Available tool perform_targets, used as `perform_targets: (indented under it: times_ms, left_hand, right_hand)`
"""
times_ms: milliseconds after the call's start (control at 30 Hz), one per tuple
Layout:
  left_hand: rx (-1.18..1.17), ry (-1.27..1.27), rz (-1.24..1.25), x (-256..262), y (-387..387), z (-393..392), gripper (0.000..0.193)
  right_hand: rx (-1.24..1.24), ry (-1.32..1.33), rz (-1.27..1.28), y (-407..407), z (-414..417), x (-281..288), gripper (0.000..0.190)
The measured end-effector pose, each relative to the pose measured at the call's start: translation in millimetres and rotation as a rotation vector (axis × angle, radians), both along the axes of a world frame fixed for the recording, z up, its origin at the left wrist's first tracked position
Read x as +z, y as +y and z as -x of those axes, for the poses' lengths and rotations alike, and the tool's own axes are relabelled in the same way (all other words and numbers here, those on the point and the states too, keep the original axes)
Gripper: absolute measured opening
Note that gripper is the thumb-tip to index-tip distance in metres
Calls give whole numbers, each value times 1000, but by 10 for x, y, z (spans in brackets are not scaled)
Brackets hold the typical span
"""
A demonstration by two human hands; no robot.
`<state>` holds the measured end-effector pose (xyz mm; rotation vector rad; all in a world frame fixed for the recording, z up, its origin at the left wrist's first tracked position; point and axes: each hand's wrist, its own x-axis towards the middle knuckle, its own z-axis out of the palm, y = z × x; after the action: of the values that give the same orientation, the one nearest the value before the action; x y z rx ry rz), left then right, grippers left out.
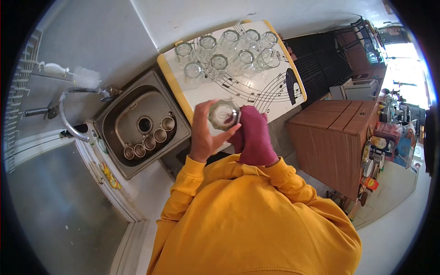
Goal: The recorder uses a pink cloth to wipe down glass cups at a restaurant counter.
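A clear faceted drinking glass [224,115] is gripped between the thumb and fingers of my left hand [204,132], its many-sided base facing up. Right beside it, my right hand [256,137] is covered by a dark red cloth [254,132]; part of the cloth lies against the glass, and dark red shows through it. Most of the right fingers are hidden by the cloth. Beyond my hands, several clear glasses [219,64] stand on a white board with yellow edges [240,90] and printed music notes.
At the left is a steel sink [113,117] holding several metal cups [160,135] in a row, with a curved faucet [63,110] beside it. A bottle brush [86,77] hangs by the wall. A brown wooden cabinet [326,144] stands to the right.
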<state>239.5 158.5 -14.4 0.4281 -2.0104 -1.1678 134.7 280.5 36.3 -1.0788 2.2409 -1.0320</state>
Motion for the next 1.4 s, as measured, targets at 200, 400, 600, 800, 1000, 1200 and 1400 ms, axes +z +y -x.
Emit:
perform_targets:
  times_ms: [200,400,600,800,1000,1200,1400]
  left_hand:
    - [-97,-17,-84,-147,667,1081,72]
    - [-120,-170,38,-568,1159,2576,69]
    - [-56,-316,89,-893,1209,3538,68]
    - [94,-411,119,-1009,1074,3866,67]
    - [169,-484,88,-1054,982,3885,69]
    - [182,-477,396,-785,1009,3750,82]
    - [71,-1038,848,-388,560,3420,82]
  right_hand:
    - [-236,-92,159,708,963,155,47]
    - [-318,309,260,1528,2031,-260,57]
    - [-438,-386,481,1925,2685,-384,58]
    - [-391,-395,496,2099,3106,-360,62]
    - [-305,-305,470,2124,3268,-516,62]
    - [-265,-415,501,2082,3325,-635,62]
    - [-253,-496,529,2047,3345,-668,59]
